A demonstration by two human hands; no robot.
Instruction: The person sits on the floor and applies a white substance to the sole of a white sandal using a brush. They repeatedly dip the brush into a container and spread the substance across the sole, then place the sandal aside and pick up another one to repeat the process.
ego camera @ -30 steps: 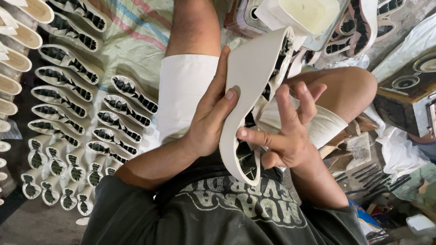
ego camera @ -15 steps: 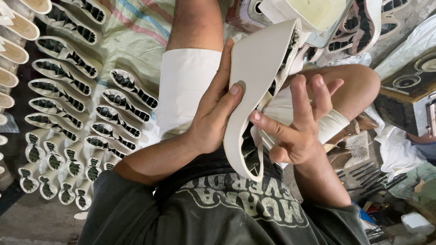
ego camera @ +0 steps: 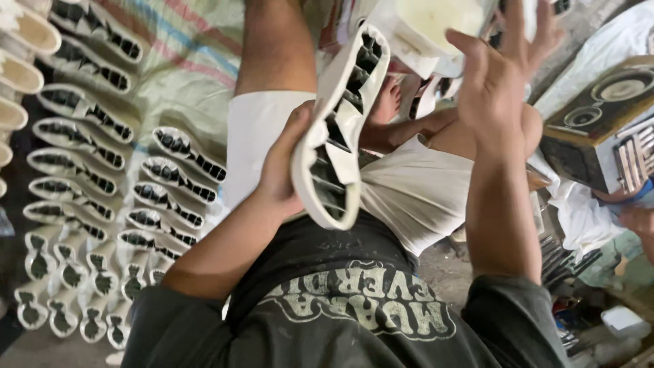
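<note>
Left hand [ego camera: 283, 170] holds a white shoe sole [ego camera: 338, 129] by its edge, fingers wrapped behind it, thumb side hidden, so I read it as a firm grip on the sole. The sole sits centre frame, above my lap, tilted with its long axis running from near-centre up and away; the hollow ribbed underside with dark cavities faces the camera. Right hand [ego camera: 501, 75] is off the sole, raised to the right of it, fingers spread wide, holding nothing, well apart from the sole. It hovers near a white container [ego camera: 436, 27] with pale yellowish content at the far top of frame; I can't tell if the fingertips touch it. Under the sole: white shorts [ego camera: 409, 191] and a dark shirt with a pale print [ego camera: 354, 307] at the near edge. Left side: rows of matching white soles [ego camera: 102, 184] laid underside up on a woven striped sack [ego camera: 184, 61], several rows from far left to near left. Far right: a wooden speaker box [ego camera: 599, 116], metal parts next to it, white cloth below. Another person's hand [ego camera: 637, 221] shows at the right edge, separate from mine.
</note>
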